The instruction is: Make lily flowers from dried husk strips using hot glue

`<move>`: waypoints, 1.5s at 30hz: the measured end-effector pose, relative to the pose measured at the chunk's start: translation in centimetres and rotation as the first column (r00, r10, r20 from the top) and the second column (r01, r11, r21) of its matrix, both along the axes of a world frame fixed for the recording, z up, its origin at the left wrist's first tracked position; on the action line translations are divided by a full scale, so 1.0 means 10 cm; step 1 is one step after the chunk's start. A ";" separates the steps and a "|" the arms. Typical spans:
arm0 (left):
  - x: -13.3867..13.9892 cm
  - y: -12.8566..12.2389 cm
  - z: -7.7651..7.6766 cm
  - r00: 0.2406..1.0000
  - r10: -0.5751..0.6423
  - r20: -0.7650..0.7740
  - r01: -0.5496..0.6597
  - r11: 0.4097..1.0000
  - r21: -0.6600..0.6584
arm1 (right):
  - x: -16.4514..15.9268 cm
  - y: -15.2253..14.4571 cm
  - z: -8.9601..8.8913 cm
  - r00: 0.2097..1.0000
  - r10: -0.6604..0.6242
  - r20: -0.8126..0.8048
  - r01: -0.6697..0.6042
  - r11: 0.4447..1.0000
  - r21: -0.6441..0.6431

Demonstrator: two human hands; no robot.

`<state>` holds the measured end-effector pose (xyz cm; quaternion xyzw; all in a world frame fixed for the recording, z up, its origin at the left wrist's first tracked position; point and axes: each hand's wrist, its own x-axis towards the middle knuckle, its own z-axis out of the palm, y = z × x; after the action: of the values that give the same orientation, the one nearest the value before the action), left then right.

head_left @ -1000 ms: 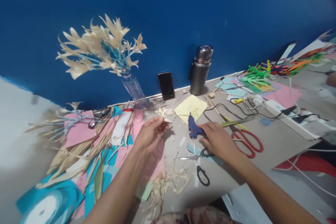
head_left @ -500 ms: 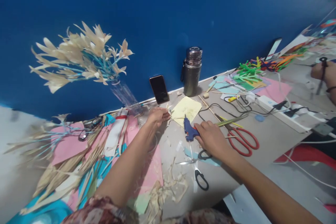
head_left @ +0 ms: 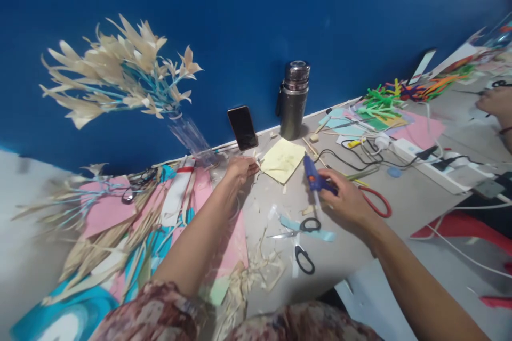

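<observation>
My right hand (head_left: pixel 342 192) grips a blue hot glue gun (head_left: pixel 314 175), its nozzle pointing up and away, just right of a yellow paper square (head_left: pixel 282 160). My left hand (head_left: pixel 241 171) is closed at the left edge of that paper, its fingers pressed together on something small and pale that I cannot make out. Below the glue gun lies a pair of black-handled scissors (head_left: pixel 304 258), opened, over a light blue strip (head_left: pixel 326 235). Red-handled scissors (head_left: pixel 378 202) are partly hidden behind my right hand.
Behind stand a phone (head_left: pixel 242 128), a steel flask (head_left: pixel 295 101) and a clear vase (head_left: pixel 192 141) of pale husk flowers (head_left: pixel 120 77). Dried husks and coloured paper cover the left side. A power strip (head_left: pixel 428 165) with cables lies right. Another person's hand (head_left: pixel 496 104) shows at the far right.
My right hand has moved the glue gun to the right, away from the yellow paper. My left hand stays at the paper's edge. The other person's hand has shifted slightly.
</observation>
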<state>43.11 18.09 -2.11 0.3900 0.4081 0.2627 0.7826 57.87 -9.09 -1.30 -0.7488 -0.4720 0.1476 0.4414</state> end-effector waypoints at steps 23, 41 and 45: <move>-0.36 -0.69 0.46 0.961 -0.105 0.257 0.099 0.994 0.035 | -0.38 0.02 -0.09 0.901 0.210 -0.380 -0.179 0.977 0.115; -0.41 -0.70 0.50 0.968 -0.091 0.233 0.079 0.995 0.059 | -0.40 0.04 0.01 0.949 0.225 -0.220 -0.212 0.974 0.083; -0.42 -0.69 0.49 0.971 -0.096 0.220 0.085 0.995 0.061 | -0.41 0.05 0.04 0.955 0.219 -0.199 -0.204 0.974 0.096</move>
<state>38.88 11.17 2.82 0.3961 0.2927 0.2791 0.8243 53.76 -8.62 -0.92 -0.6575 -0.5059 0.2539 0.4974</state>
